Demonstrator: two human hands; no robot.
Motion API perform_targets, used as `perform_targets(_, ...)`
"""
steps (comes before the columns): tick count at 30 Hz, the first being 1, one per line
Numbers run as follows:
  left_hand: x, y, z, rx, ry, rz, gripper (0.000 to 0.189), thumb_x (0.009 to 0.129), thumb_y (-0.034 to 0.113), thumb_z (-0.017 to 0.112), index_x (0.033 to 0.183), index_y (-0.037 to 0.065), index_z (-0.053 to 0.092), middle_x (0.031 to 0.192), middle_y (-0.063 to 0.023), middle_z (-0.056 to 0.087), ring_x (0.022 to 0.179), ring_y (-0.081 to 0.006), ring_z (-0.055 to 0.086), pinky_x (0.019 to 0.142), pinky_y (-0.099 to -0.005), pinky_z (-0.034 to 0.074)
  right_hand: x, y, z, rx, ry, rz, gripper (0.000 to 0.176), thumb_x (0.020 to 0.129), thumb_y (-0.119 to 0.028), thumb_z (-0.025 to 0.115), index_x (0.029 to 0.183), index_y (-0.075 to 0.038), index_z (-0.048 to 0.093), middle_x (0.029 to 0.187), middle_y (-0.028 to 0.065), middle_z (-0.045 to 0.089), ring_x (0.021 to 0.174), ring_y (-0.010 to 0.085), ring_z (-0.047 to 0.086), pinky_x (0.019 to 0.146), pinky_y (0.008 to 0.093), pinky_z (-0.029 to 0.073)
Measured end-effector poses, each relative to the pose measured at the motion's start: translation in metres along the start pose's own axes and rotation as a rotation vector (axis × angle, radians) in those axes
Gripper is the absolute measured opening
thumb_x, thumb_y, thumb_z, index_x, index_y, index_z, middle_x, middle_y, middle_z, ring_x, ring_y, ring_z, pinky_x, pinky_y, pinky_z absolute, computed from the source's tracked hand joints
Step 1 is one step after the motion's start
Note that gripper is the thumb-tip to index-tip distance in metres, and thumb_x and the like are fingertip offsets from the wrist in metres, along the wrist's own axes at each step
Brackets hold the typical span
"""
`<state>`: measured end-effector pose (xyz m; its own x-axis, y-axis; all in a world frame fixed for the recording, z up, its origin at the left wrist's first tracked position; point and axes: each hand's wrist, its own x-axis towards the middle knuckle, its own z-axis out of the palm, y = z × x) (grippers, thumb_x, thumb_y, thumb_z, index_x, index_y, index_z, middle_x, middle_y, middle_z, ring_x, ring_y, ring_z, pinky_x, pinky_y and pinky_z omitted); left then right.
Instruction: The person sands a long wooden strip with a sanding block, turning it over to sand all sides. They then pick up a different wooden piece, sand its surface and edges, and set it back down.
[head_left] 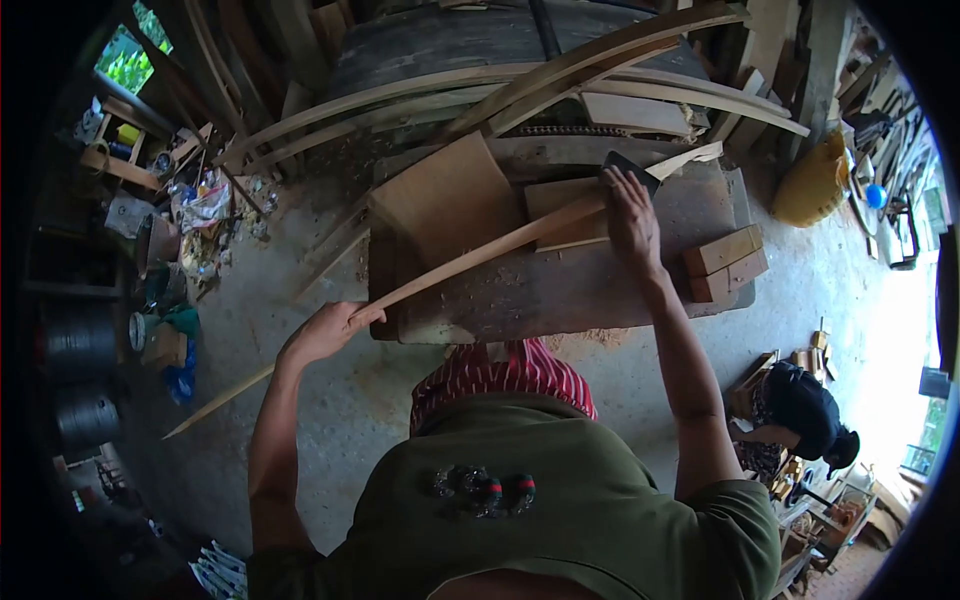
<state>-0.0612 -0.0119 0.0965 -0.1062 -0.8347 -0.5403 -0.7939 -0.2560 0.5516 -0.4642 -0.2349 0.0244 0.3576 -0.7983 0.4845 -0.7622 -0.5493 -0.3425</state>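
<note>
A long, thin wooden strip (490, 248) slants across the low workbench (590, 300); its tapered end sticks out past the bench at lower left. My left hand (335, 328) is closed around the strip, just off the bench's left edge. At the strip's upper end, my right hand (632, 225) lies with fingers stretched out, against or over the wood; the exact contact is hidden. A dark flat piece (632, 172) shows beside those fingertips. Under and behind the strip are a square board (450, 195) and a smaller board (565, 205).
Wooden blocks (725, 262) sit at the bench's right end. Long curved wooden pieces (600, 65) span the far side. A yellow sack (812, 180) stands at right. Another person (805, 410) bends over at lower right. Scraps and rubbish (205, 215) lie at left.
</note>
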Motion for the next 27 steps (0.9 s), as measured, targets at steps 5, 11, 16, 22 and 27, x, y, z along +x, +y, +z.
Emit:
perform_targets(5, -0.006, 0.007, 0.005, 0.096, 0.134, -0.009, 0.038, 0.101, 0.038, 0.051, 0.115, 0.006, 0.066, 0.092, -0.0175, 0.068, 0.086, -0.0318, 0.066, 0.073, -0.0397, 0.049, -0.026, -0.099, -0.008, 0.167, -0.230, -0.224, 0.043, 0.088, -0.005, 0.053, 0.132, -0.005, 0.056, 0.140, 0.0134, 0.054, 0.132, 0.0321, 0.049, 0.114, 0.0466, 0.034)
perform_targets(11, -0.027, -0.013, 0.003, 0.044, 0.164, -0.029, 0.038, 0.100, 0.037, 0.052, 0.116, 0.006, 0.066, 0.101, -0.0193, 0.068, 0.094, -0.0403, 0.064, 0.075, -0.0408, 0.051, -0.039, -0.014, 0.000, 0.045, -0.086, -0.051, 0.050, 0.087, -0.003, 0.052, 0.137, -0.004, 0.050, 0.140, 0.0163, 0.052, 0.134, 0.0362, 0.044, 0.114, 0.0510, 0.030)
perform_targets(16, -0.031, -0.015, -0.004, 0.047, 0.038, -0.111, 0.038, 0.101, 0.039, 0.052, 0.115, 0.007, 0.067, 0.090, -0.0211, 0.067, 0.084, -0.0289, 0.070, 0.071, -0.0371, 0.050, -0.036, -0.048, 0.001, 0.176, -0.012, -0.011, 0.054, 0.088, -0.005, 0.049, 0.142, -0.007, 0.047, 0.147, 0.0136, 0.047, 0.139, 0.0351, 0.039, 0.117, 0.0501, 0.025)
perform_targets(22, -0.038, -0.028, -0.009, -0.021, 0.006, -0.002, 0.037, 0.102, 0.037, 0.052, 0.113, 0.006, 0.069, 0.086, -0.0141, 0.068, 0.080, -0.0192, 0.066, 0.074, -0.0331, 0.050, -0.036, -0.078, 0.010, 0.110, -0.137, -0.155, 0.055, 0.084, -0.001, 0.053, 0.138, -0.011, 0.051, 0.141, 0.0135, 0.053, 0.133, 0.0333, 0.046, 0.112, 0.0506, 0.034)
perform_targets(27, -0.052, -0.016, -0.023, -0.010, -0.034, -0.140, 0.037, 0.102, 0.037, 0.052, 0.112, 0.006, 0.070, 0.092, -0.0125, 0.071, 0.085, -0.0188, 0.067, 0.077, -0.0335, 0.050, -0.016, 0.003, -0.001, -0.010, -0.044, 0.025, 0.045, 0.088, -0.005, 0.052, 0.132, -0.011, 0.057, 0.138, 0.0139, 0.055, 0.131, 0.0361, 0.047, 0.113, 0.0484, 0.032)
